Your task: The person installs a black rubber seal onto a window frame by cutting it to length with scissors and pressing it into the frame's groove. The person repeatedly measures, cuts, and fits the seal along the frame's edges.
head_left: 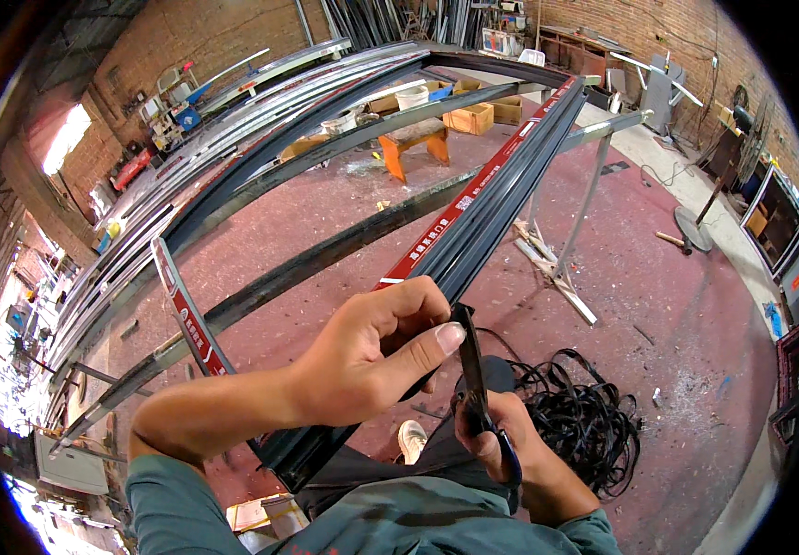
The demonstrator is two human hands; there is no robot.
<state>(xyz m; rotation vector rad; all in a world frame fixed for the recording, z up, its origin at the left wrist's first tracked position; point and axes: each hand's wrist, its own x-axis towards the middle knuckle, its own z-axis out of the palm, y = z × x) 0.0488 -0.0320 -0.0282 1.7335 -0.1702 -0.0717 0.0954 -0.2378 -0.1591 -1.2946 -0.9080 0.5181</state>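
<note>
My left hand [371, 351] is closed over the near side of a dark metal window frame [501, 199] with a red printed film. Its thumb and curled fingers pinch the end of a black rubber strip [490, 335], partly hidden by the fingers. Lower right, my right hand [496, 430] is wrapped round dark scissors [475, 370], with a blue-black handle loop at the palm. The blades point up and touch or nearly touch the strip beside my left thumb; which, I cannot tell. A tangled heap of the same black strip [584, 421] lies on the floor.
Metal rails [344, 222] on thin legs carry the frame. An orange stool [415, 143] and cardboard boxes [473, 117] stand beyond. Wood offcuts [557, 277] and a hammer [675, 242] lie on the red floor at right. Long metal profiles [233, 120] are stacked at far left.
</note>
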